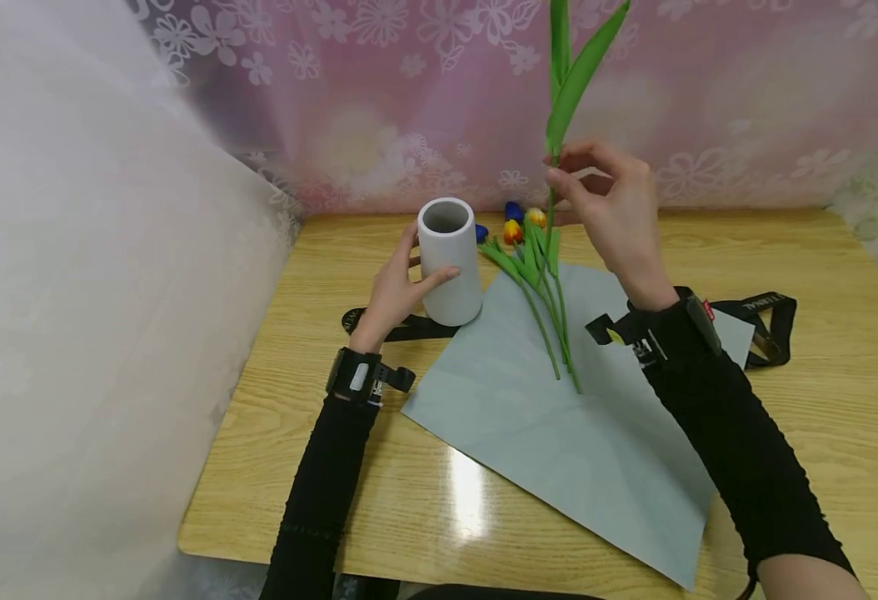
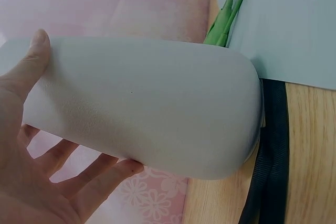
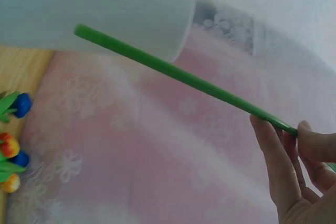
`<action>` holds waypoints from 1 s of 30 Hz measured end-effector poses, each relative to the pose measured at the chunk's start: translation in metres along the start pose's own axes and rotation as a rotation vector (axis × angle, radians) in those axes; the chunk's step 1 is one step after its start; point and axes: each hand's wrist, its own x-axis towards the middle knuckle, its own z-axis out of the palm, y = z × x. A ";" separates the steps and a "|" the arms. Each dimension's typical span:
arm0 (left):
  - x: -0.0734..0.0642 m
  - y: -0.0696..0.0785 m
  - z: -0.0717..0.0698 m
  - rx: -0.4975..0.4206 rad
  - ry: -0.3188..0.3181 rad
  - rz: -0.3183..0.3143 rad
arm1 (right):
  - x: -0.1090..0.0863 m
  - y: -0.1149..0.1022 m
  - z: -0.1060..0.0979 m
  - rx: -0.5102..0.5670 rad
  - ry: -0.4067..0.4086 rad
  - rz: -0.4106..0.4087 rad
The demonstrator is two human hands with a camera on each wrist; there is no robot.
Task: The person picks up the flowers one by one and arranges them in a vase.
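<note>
My left hand grips a white cylindrical vase, thumb on one side and fingers on the other. The vase's open mouth faces up in the head view, and its base is close to a black strap. To the right, my right hand pinches a green flower stem between thumb and fingers. Long green leaves rise above that grip, and the stem's top runs out of the head view. The stem's lower end hangs down in front of several flowers with blue, orange-red and yellow blooms.
A large grey-blue sheet of paper lies on the wooden table under the flower stems. Black straps show on both sides of the paper. Behind the table hangs a pink floral curtain; a white sheet borders the left.
</note>
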 end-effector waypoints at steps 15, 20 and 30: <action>0.000 -0.001 0.001 0.025 0.008 0.022 | 0.054 -0.031 0.052 0.317 0.088 -0.299; 0.000 0.000 0.000 0.027 0.003 0.008 | 0.057 -0.017 0.071 0.329 0.084 -0.224; 0.000 0.000 0.000 0.021 0.011 0.010 | 0.041 0.021 0.085 0.141 0.031 -0.107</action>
